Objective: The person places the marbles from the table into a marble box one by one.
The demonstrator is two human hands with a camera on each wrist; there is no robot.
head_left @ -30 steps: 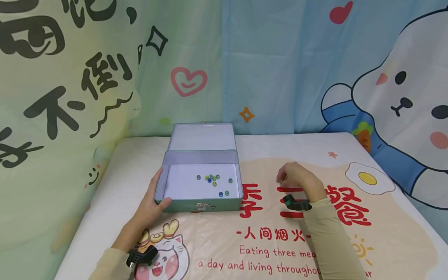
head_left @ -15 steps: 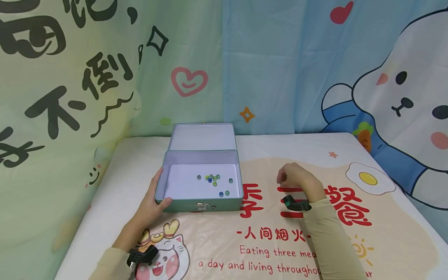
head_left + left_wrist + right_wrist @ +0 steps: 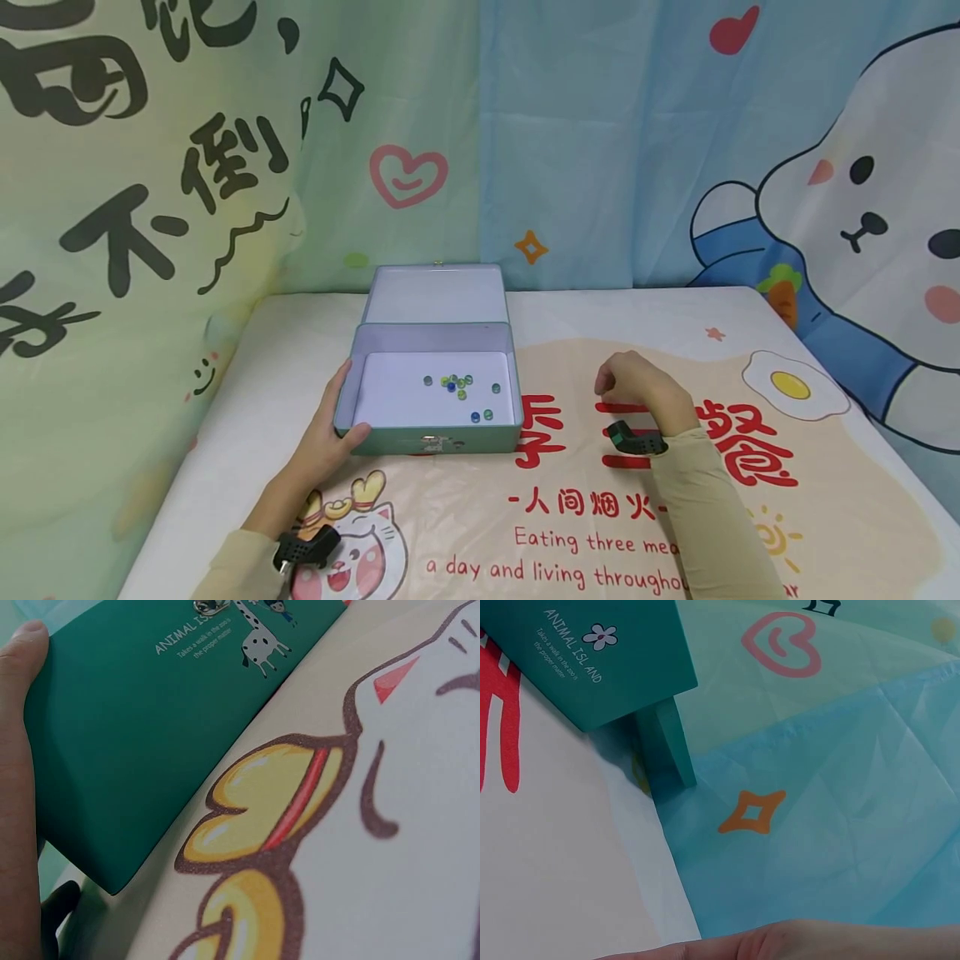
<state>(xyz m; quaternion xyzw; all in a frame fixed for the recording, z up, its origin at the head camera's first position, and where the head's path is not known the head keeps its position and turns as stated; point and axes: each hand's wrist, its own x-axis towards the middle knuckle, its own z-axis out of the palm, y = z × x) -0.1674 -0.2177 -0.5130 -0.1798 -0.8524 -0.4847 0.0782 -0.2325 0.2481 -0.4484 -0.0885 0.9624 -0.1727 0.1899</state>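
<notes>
A green tin box (image 3: 437, 440) with a pale lining sits on the table, its hinged lid (image 3: 437, 294) tipped back. Several green and blue glass marbles (image 3: 451, 387) lie scattered on its floor, mostly right of the middle. My left hand (image 3: 324, 429) holds the box at its near left corner, fingers along the left side and thumb at the front edge. In the left wrist view, the thumb (image 3: 21, 667) lies against the green wall. To the right of the box, my right hand (image 3: 630, 379) rests at the table with fingers loosely curled downward; its fingertips are mostly hidden and nothing shows in them.
A printed cloth (image 3: 570, 504) with red lettering and cartoon pictures covers the table. Behind the table hangs a printed curtain (image 3: 555, 142), close to the lid's back. Each wrist wears a dark band, such as the right wristband (image 3: 637, 437).
Both hands, the box and the marbles keep their places. Only the head view has shifted very slightly.
</notes>
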